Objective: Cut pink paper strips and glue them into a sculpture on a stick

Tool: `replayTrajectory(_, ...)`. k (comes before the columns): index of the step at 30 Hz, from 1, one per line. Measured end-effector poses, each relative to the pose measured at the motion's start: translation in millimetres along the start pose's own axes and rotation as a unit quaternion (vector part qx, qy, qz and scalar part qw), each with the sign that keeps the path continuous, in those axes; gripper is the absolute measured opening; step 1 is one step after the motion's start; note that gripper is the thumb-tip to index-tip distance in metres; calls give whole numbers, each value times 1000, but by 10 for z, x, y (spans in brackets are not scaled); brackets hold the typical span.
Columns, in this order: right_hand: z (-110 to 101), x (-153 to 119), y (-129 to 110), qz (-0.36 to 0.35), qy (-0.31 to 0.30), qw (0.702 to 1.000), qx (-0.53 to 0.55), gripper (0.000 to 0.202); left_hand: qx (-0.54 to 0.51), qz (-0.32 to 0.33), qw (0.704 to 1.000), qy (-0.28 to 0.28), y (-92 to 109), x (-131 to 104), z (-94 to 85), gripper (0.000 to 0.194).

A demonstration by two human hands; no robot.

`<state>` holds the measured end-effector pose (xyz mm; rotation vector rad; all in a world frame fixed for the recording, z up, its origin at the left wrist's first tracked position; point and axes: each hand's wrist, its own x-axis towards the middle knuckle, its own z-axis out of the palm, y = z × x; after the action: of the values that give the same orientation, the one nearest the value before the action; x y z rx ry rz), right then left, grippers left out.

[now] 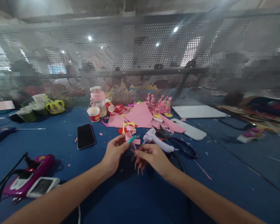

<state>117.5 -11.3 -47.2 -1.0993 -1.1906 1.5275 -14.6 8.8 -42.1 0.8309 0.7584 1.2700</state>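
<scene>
My left hand (113, 154) pinches a curled pink paper strip (130, 129) between thumb and fingers, above the middle of the table. My right hand (155, 158) is closed at the lower end of that same strip, its thumb and forefinger pressed together there. Just beyond my right hand lies a white glue gun (162, 143). Dark-handled scissors (184, 147) rest beside it on the right. Behind the strip is a small yellow paper square (125, 128), with a red paper piece under it.
Pink paper sheets (140, 113) and several finished pink curled pieces (162, 105) stand farther back. A paper cup (94, 114) and a clear bottle (98, 101) are at back left. A black phone (85, 136), a purple power strip (29, 174) and a white phone (191, 130) lie around.
</scene>
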Motion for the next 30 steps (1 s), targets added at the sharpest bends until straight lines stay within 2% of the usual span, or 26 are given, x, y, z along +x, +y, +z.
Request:
replayTrajectory(4, -10, 11, 7, -38, 6, 999, 16, 34, -42, -5, 999, 29, 37, -14, 33, 47)
replayTrajectory(9, -38, 28, 4, -73, 10, 997, 1, 34, -2, 63, 992, 107, 2, 46, -56, 33)
replayTrajectory(13, -38, 5, 12, -91, 19, 996, -12, 33, 59, 37, 989, 127, -27, 64, -101, 37)
replayTrajectory(15, -31, -10, 21, -94, 17, 995, -16, 32, 78, 41, 991, 105, -21, 41, -77, 37)
replayTrajectory(19, -17, -34, 17, -93, 3, 995, -37, 33, 126, 80, 989, -13, 16, -32, 0, 32)
replayTrajectory(23, -14, -41, -5, -100, 9, 992, -73, 34, 165, 68, 980, -85, 13, -63, -2, 26)
replayTrajectory(25, -16, -37, -6, -109, 22, 991, -77, 33, 148, 64, 981, -108, -14, -59, -32, 28)
replayTrajectory(28, -19, -28, 6, -121, 26, 989, -79, 32, 82, 66, 983, -150, -56, -59, -74, 47)
replayTrajectory(30, -21, -24, 15, -125, 16, 988, -86, 31, 55, 55, 983, -165, -68, -71, -82, 51)
